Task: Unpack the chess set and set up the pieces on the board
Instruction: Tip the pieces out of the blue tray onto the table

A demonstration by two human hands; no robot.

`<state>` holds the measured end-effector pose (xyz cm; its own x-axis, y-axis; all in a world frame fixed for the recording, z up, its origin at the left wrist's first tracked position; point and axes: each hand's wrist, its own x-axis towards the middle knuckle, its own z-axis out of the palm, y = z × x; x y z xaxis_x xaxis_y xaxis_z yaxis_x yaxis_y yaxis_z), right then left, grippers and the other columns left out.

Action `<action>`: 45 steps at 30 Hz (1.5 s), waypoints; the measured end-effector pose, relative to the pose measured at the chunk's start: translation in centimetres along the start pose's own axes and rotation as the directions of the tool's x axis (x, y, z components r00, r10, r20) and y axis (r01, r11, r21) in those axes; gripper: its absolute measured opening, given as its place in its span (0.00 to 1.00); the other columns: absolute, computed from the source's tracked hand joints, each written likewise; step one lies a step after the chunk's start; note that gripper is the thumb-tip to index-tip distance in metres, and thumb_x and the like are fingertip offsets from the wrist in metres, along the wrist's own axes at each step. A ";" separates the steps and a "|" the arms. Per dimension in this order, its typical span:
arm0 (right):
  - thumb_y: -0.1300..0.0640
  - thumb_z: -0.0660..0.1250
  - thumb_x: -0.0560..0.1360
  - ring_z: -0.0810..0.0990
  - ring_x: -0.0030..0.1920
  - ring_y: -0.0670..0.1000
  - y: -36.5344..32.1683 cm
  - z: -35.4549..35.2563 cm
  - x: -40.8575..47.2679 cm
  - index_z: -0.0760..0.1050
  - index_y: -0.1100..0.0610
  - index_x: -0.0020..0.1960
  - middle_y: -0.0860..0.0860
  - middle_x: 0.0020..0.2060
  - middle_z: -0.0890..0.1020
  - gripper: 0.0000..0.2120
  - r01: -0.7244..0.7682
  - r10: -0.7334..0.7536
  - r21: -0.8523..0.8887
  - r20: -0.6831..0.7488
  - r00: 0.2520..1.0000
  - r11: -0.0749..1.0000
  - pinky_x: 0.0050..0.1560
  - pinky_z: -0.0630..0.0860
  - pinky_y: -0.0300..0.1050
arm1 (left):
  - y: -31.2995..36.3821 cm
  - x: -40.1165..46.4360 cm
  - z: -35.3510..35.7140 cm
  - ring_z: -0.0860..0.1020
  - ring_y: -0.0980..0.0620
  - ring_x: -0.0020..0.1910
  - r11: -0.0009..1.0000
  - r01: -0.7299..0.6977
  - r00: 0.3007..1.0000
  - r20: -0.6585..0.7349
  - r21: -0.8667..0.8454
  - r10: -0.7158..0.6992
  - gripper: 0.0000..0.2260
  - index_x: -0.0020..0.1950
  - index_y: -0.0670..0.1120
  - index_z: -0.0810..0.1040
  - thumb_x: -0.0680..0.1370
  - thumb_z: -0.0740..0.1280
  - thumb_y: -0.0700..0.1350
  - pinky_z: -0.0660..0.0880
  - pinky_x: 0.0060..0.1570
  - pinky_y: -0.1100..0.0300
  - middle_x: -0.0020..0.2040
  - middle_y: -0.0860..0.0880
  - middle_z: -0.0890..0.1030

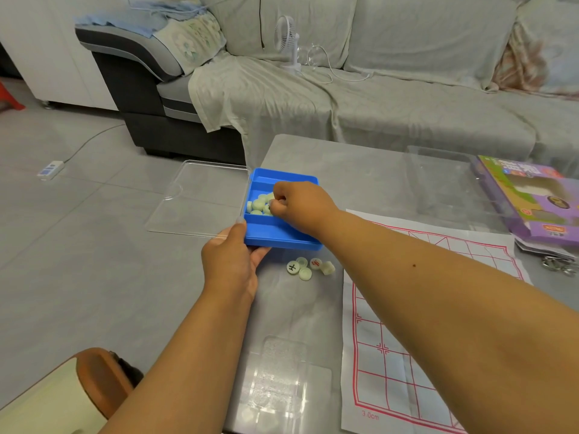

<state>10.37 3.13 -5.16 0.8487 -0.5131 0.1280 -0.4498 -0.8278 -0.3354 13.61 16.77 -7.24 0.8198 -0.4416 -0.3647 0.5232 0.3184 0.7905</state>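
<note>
A blue plastic box (275,234) with compartments sits on the glass table near its left edge, its clear lid (194,198) swung open to the left. My left hand (230,261) grips the box's near left corner. My right hand (296,208) reaches into the middle compartment and its curled fingers pinch pale green round chess pieces (258,204) lying there. Several loose pieces (308,267) lie on the table just in front of the box, some showing a black or red character. The white paper board (391,355) with red grid lines is spread at the right, under my right forearm.
A purple game carton (532,202) lies at the table's right edge, with a clear plastic tray (445,180) beside it. A grey-covered sofa (376,98) with a small white fan (286,42) stands behind the table. A clear plastic sheet (282,377) lies near me.
</note>
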 end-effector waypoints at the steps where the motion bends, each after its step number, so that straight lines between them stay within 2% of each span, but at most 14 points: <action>1: 0.54 0.59 0.75 0.69 0.34 0.51 0.0 -0.1 0.0 0.67 0.55 0.41 0.50 0.31 0.71 0.07 -0.002 0.002 0.005 -0.003 1.000 1.000 0.32 0.64 0.44 | 0.0 0.0 0.0 0.82 0.47 0.48 1.000 -0.001 1.000 -0.001 0.004 0.001 0.05 0.48 0.43 0.77 0.80 0.63 0.40 0.82 0.42 0.53 0.50 0.42 0.81; 4: 0.53 0.60 0.75 0.71 0.35 0.50 -0.1 -0.3 0.0 0.71 0.55 0.46 0.50 0.35 0.74 0.06 -0.011 0.010 -0.017 -0.028 1.000 1.000 0.33 0.65 0.43 | 0.0 0.0 0.1 0.83 0.48 0.47 1.000 -0.012 1.000 0.004 0.010 0.012 0.05 0.47 0.43 0.77 0.80 0.63 0.40 0.82 0.41 0.54 0.48 0.43 0.82; 10: 0.47 0.60 0.77 0.72 0.38 0.50 0.2 0.0 0.4 0.72 0.55 0.39 0.50 0.35 0.75 0.14 -0.005 0.004 -0.052 -0.029 1.000 0.999 0.37 0.64 0.44 | -0.1 0.3 0.1 0.83 0.48 0.47 1.000 -0.014 1.000 -0.007 0.011 0.014 0.05 0.49 0.42 0.78 0.80 0.62 0.40 0.82 0.41 0.55 0.49 0.43 0.82; 15: 0.49 0.60 0.77 0.71 0.36 0.51 0.4 0.2 0.5 0.73 0.57 0.38 0.51 0.34 0.74 0.15 -0.028 0.028 0.001 -0.061 0.998 1.000 0.32 0.62 0.43 | -0.4 0.5 0.2 0.82 0.47 0.48 0.999 -0.020 1.000 -0.015 0.038 0.021 0.06 0.53 0.41 0.77 0.80 0.63 0.41 0.82 0.42 0.54 0.50 0.42 0.81; 18: 0.52 0.61 0.77 0.68 0.32 0.50 0.4 -0.2 0.9 0.71 0.58 0.36 0.50 0.28 0.70 0.14 -0.073 0.091 0.130 -0.135 0.987 0.989 0.30 0.61 0.42 | -0.4 0.7 0.2 0.82 0.46 0.49 1.000 -0.021 1.000 -0.019 0.022 0.021 0.06 0.54 0.41 0.77 0.80 0.62 0.40 0.82 0.43 0.54 0.51 0.42 0.81; 23: 0.53 0.63 0.75 0.67 0.32 0.50 0.0 -0.9 1.2 0.67 0.58 0.31 0.54 0.27 0.71 0.17 -0.099 0.201 0.320 -0.304 0.931 0.942 0.32 0.63 0.44 | -0.6 1.2 0.1 0.82 0.47 0.49 0.999 -0.033 0.999 -0.042 -0.020 0.032 0.06 0.48 0.43 0.77 0.81 0.61 0.41 0.82 0.41 0.56 0.50 0.43 0.81; 27: 0.52 0.63 0.76 0.64 0.28 0.47 -0.5 -1.6 -0.1 0.63 0.56 0.29 0.48 0.24 0.67 0.20 -0.116 0.336 0.447 -0.452 0.826 0.887 0.30 0.60 0.37 | -0.8 2.1 -0.3 0.82 0.47 0.51 0.995 -0.086 0.990 -0.112 -0.042 0.080 0.06 0.49 0.43 0.77 0.81 0.61 0.42 0.81 0.47 0.52 0.49 0.44 0.81; 29: 0.51 0.62 0.77 0.64 0.29 0.48 -0.4 -1.0 -1.6 0.66 0.58 0.32 0.50 0.26 0.68 0.18 -0.137 0.365 0.444 -0.481 0.797 0.885 0.30 0.60 0.40 | -0.8 2.6 -0.6 0.81 0.47 0.53 0.989 -0.126 0.981 -0.157 -0.075 0.113 0.06 0.47 0.43 0.77 0.81 0.62 0.42 0.81 0.49 0.51 0.48 0.45 0.81; 31: 0.50 0.61 0.77 0.65 0.30 0.49 0.1 0.4 -3.4 0.68 0.58 0.34 0.51 0.28 0.71 0.16 -0.195 0.366 0.396 -0.418 0.832 0.897 0.31 0.61 0.43 | -0.8 3.0 -0.9 0.81 0.47 0.53 0.981 -0.159 0.972 -0.190 -0.107 0.137 0.07 0.46 0.43 0.77 0.81 0.61 0.41 0.81 0.49 0.50 0.46 0.45 0.80; 34: 0.49 0.59 0.78 0.70 0.34 0.52 0.9 2.5 -4.8 0.71 0.58 0.38 0.53 0.31 0.74 0.15 -0.288 0.335 0.229 -0.206 0.919 0.930 0.34 0.63 0.45 | -0.8 3.1 -1.1 0.81 0.48 0.51 0.974 -0.183 0.967 -0.201 -0.137 0.154 0.08 0.46 0.43 0.78 0.80 0.61 0.40 0.80 0.49 0.50 0.46 0.45 0.80; 36: 0.48 0.59 0.78 0.72 0.36 0.54 1.2 3.1 -4.7 0.73 0.58 0.40 0.52 0.33 0.74 0.15 -0.298 0.311 0.111 -0.119 0.943 0.948 0.35 0.65 0.44 | -0.9 3.1 -1.1 0.81 0.47 0.52 0.972 -0.185 0.967 -0.202 -0.143 0.154 0.07 0.46 0.43 0.78 0.80 0.61 0.40 0.80 0.49 0.50 0.46 0.45 0.81; 39: 0.48 0.60 0.77 0.73 0.38 0.54 1.7 3.3 -3.9 0.74 0.59 0.40 0.53 0.35 0.75 0.16 -0.291 0.293 0.067 -0.023 0.956 0.954 0.37 0.66 0.44 | -1.0 3.2 -1.1 0.81 0.48 0.52 0.974 -0.182 0.968 -0.200 -0.134 0.153 0.07 0.46 0.43 0.78 0.80 0.61 0.40 0.81 0.49 0.50 0.46 0.45 0.81; 42: 0.49 0.62 0.76 0.72 0.40 0.53 2.2 3.3 -3.5 0.71 0.56 0.37 0.52 0.37 0.74 0.13 -0.283 0.281 0.058 0.037 0.959 0.957 0.38 0.65 0.44 | -1.1 3.2 -1.1 0.81 0.48 0.51 0.976 -0.180 0.968 -0.196 -0.124 0.154 0.07 0.47 0.43 0.78 0.80 0.61 0.40 0.81 0.49 0.51 0.47 0.45 0.81; 45: 0.50 0.64 0.75 0.71 0.42 0.51 2.4 3.3 -3.3 0.75 0.57 0.41 0.52 0.39 0.74 0.11 -0.229 0.228 0.074 0.022 0.973 0.971 0.39 0.64 0.43 | -1.1 3.2 -1.0 0.81 0.48 0.51 0.974 -0.185 0.968 -0.192 -0.127 0.159 0.07 0.46 0.43 0.78 0.80 0.61 0.41 0.81 0.49 0.51 0.46 0.45 0.81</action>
<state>7.41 3.59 -9.50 0.7296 -0.6833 0.0281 -0.6105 -0.6693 -0.4235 15.92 15.85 -9.77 0.9219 -0.2159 -0.3218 0.3875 0.4987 0.7754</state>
